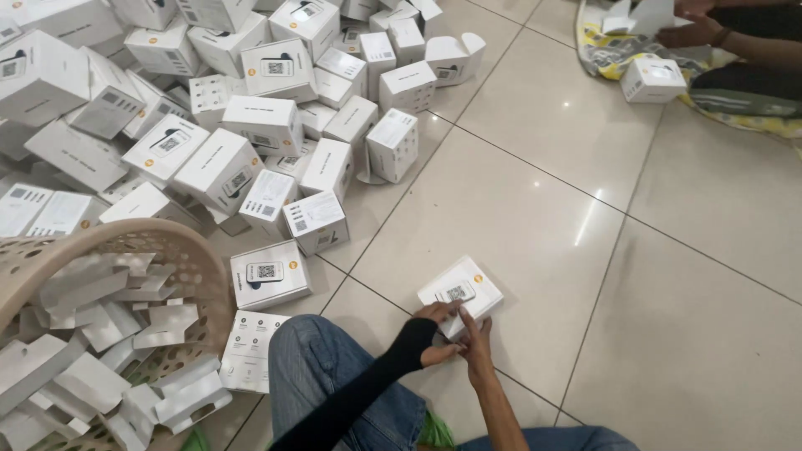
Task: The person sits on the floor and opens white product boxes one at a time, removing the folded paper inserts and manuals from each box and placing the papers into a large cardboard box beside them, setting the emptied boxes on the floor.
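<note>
On the floor tile at 6 o'clock, both hands on a small white box (460,291). Left hand (438,334) (black sleeve) pinching its near edge, fingers curled closed on it; right hand (476,344) pressing the same edge, fingers bent. Looks like closing the near flap; next probably calls for tucking it flush. Forearms converging low. Box pile (251,125) at 10 o'clock, basket (188,242) of inserts at 8.

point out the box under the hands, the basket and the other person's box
box (462,290): head view, on its white top face
basket (180,240): head view, on its woven rim
other person's box (653,79): head view, on its top face, upper right
</note>
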